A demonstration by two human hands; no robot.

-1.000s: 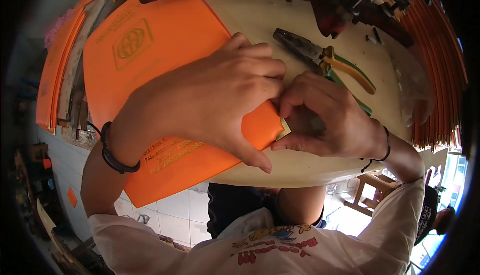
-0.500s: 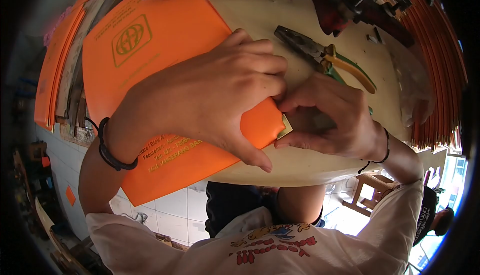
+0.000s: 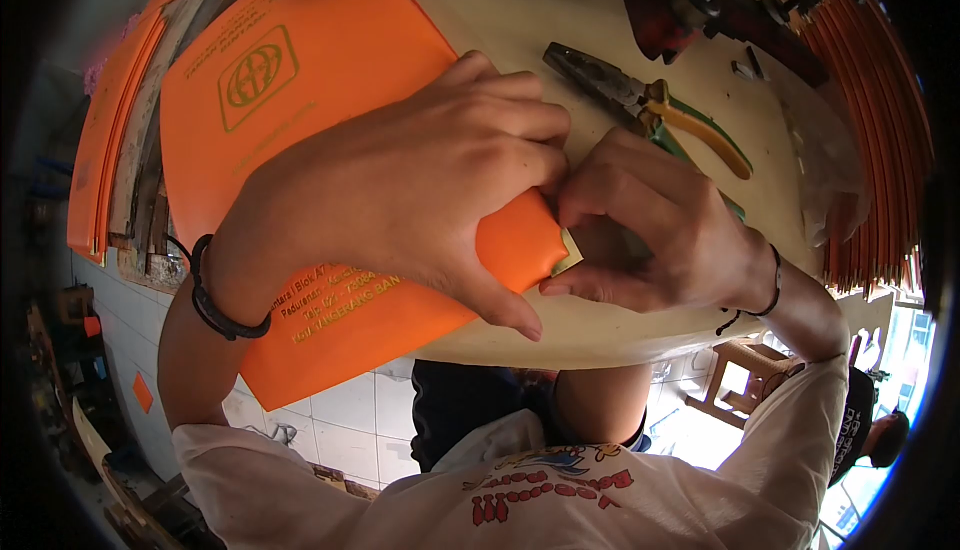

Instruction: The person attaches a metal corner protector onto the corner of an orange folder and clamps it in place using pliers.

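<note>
A large orange folder [image 3: 350,60] with gold lettering and a gold emblem lies across the pale worktop. My left hand [image 3: 440,170] grips it near its right-hand corner, thumb stretched along the near side and the other fingers curled at the far side. At that corner sits a small gold-coloured metal corner piece [image 3: 570,253]. My right hand [image 3: 660,225] pinches around this piece with thumb and forefinger, hiding part of it. Just beyond the right hand lie pliers [image 3: 640,100] with green and yellow handles, their jaws pointing away to the left.
A dark red and black metal machine part [image 3: 660,10] stands along the far edge of the worktop [image 3: 480,345]. Stacked orange folders [image 3: 860,140] rise at the right, with more orange folders [image 3: 120,140] at the left. A wooden stool [image 3: 735,380] stands on the floor.
Both hands stay at the same corner. The right fingers have shifted slightly toward the folder, and a little less of the metal piece shows. The whole view has moved slightly.
</note>
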